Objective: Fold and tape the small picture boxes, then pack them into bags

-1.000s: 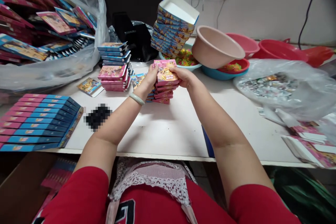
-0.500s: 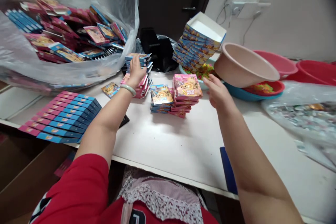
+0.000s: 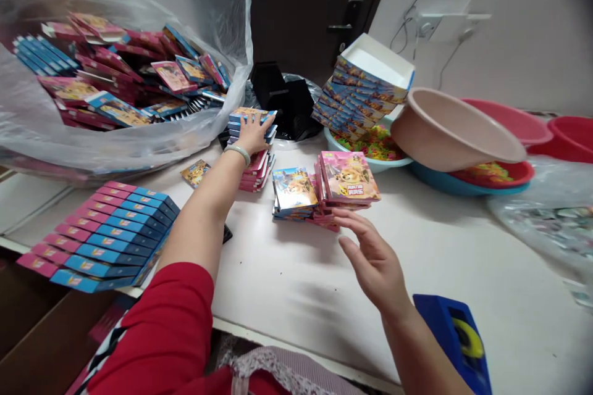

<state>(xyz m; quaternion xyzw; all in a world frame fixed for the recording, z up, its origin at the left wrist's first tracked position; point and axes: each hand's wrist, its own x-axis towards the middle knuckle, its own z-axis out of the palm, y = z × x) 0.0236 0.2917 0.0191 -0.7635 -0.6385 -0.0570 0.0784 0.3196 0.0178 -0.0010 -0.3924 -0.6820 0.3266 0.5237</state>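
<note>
My left hand [image 3: 254,134] rests with fingers spread on the top of a stack of small flat boxes, blue ones [image 3: 245,115] above pink ones [image 3: 256,176]. To the right of it a short pile of blue boxes [image 3: 295,190] stands against a pile of pink boxes [image 3: 351,176], both printed with a cartoon picture. Just in front of the pink pile is my right hand [image 3: 370,259], fingers apart and nothing held. Whether its fingertips touch the lowest pink boxes I cannot tell.
A clear plastic bag [image 3: 222,116] full of boxes stands at the back left. Pink and blue boxes [image 3: 111,241] lie in a row at the table's left edge. Stacked trays [image 3: 361,89], a beige basin [image 3: 458,129] and a blue tape dispenser [image 3: 447,333] are on the right.
My right hand has come down and inward from beside the basins to the front of the pink pile. My left hand stays at the back stack, fingers now more spread. The view has shifted slightly.
</note>
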